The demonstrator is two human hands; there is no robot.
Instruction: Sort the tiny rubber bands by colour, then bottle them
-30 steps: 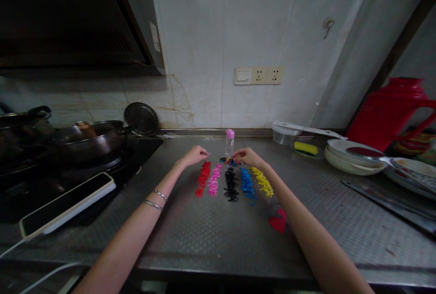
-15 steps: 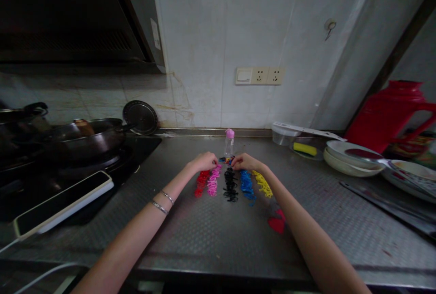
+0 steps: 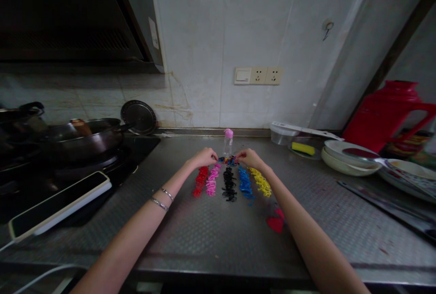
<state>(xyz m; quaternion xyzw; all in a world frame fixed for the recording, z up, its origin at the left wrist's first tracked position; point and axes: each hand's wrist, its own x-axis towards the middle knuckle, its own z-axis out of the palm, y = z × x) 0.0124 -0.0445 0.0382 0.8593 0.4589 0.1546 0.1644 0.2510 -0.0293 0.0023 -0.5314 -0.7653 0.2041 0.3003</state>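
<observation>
A small pile of mixed-colour rubber bands (image 3: pixel 229 161) lies before a clear bottle with a pink cap (image 3: pixel 228 142). At the pile's left side is my left hand (image 3: pixel 205 157), its fingertips pinched; anything between them is too small to see. My right hand (image 3: pixel 251 158) reaches the pile's right side, fingers pressed together, their contents also unclear. Nearer to me lie rows of small bands: red bands (image 3: pixel 200 180), pink bands (image 3: pixel 213 179), black bands (image 3: pixel 229 184), blue bands (image 3: pixel 245 182) and yellow bands (image 3: pixel 260 181).
A red heart-shaped piece (image 3: pixel 274 224) lies beside my right forearm. On the left are a phone-like device (image 3: pixel 59 205) and a pan (image 3: pixel 81 142) on the stove. To the right stand a yellow sponge (image 3: pixel 303 149), stacked bowls (image 3: pixel 350 164) and a red thermos (image 3: pixel 384 115).
My hands have moved slightly apart at the mixed pile, so more of it shows between them. My right hand has lifted off the top of the black and blue rows. The view shifted slightly.
</observation>
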